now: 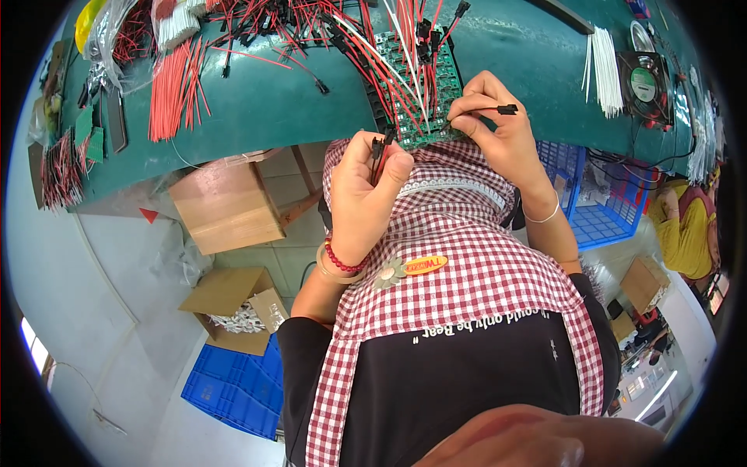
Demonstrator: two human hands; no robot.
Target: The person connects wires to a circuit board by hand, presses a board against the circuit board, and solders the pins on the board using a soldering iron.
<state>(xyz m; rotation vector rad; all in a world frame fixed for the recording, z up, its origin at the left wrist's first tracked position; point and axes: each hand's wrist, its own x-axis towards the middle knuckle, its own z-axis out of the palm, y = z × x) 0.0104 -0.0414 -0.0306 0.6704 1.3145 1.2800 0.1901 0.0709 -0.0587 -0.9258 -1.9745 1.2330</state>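
Head view, black connector (506, 110) pointing right, axis crosswise

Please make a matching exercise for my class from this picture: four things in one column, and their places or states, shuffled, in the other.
Column one
1. Green rectangular circuit-board panel
2. Black square-framed fan
3. Red beaded bracelet
4. Bare right hand

Column two
A. Around the wrist of the bare left hand
B. Toward the right end of the green table, beside straight white wires
C. Holding a thin wire with a black plastic connector
D. Between both hands

Right pairs: 1-D, 2-B, 3-A, 4-C
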